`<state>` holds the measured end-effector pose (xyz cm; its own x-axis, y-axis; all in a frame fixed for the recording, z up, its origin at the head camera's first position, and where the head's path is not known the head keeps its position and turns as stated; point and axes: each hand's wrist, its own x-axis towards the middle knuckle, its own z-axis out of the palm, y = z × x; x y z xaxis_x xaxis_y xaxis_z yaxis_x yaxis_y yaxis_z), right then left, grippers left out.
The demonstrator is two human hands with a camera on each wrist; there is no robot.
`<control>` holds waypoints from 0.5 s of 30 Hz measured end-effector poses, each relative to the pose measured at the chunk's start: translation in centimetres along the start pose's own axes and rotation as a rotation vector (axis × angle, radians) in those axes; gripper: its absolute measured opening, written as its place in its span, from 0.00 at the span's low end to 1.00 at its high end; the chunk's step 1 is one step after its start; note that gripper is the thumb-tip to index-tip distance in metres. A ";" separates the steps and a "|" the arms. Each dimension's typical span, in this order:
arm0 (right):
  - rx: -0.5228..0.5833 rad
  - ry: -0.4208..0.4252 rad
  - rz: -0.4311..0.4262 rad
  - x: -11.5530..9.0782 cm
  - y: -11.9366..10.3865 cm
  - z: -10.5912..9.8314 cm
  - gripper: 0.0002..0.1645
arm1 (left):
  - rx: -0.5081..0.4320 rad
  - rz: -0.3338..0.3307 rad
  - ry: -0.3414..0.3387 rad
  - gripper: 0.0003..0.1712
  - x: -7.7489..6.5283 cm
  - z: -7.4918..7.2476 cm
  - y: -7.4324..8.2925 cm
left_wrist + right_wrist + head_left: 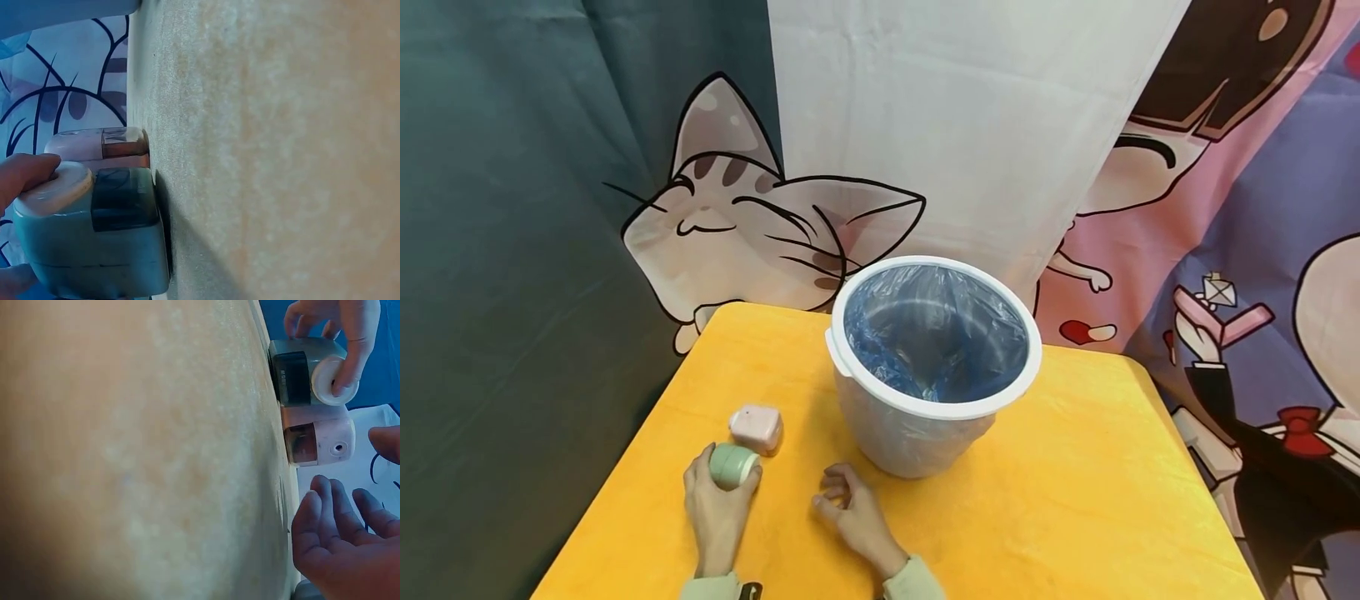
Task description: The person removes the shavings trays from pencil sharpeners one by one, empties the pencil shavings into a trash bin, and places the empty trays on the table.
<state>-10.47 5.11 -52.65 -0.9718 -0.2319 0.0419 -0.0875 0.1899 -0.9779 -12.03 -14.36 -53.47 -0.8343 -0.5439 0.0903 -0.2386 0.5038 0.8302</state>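
My left hand (718,512) grips a light green pencil sharpener (727,465) on the table, its thumb against the white round end. In the left wrist view the sharpener (94,256) has a dark see-through window and sits at the tabletop. Just beyond it stands a smaller pink pencil sharpener (757,427); the right wrist view shows a small hole in the front of this pink sharpener (337,434) and a brownish clear compartment. To the right, my right hand (859,521) hovers close over the table, fingers loosely bent and holding nothing.
A bin (895,425) with a white rim, lined with a clear bluish plastic bag (917,333), stands at the back middle of the yellow-covered table (1075,500). Cartoon-printed curtains (970,125) hang behind and beside the table.
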 end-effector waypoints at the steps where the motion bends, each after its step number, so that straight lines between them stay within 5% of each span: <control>1: 0.006 -0.010 0.010 0.0 0.1 0.1 0.19 | -0.002 -0.007 0.001 0.46 0.0 0.0 -0.1; 11: -0.049 -0.061 0.007 0.1 -0.8 0.9 0.22 | -0.033 -0.052 0.017 0.54 -0.2 0.1 0.3; 15: -0.118 -0.064 0.008 0.8 0.3 1.7 0.25 | -0.024 -0.053 0.048 0.55 0.4 1.5 -2.0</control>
<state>-10.87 3.36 -53.29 -0.9570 -0.2895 0.0177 -0.1089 0.3020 -0.9471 -12.65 -14.59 -55.93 -0.7956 -0.6016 0.0717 -0.2697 0.4576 0.8473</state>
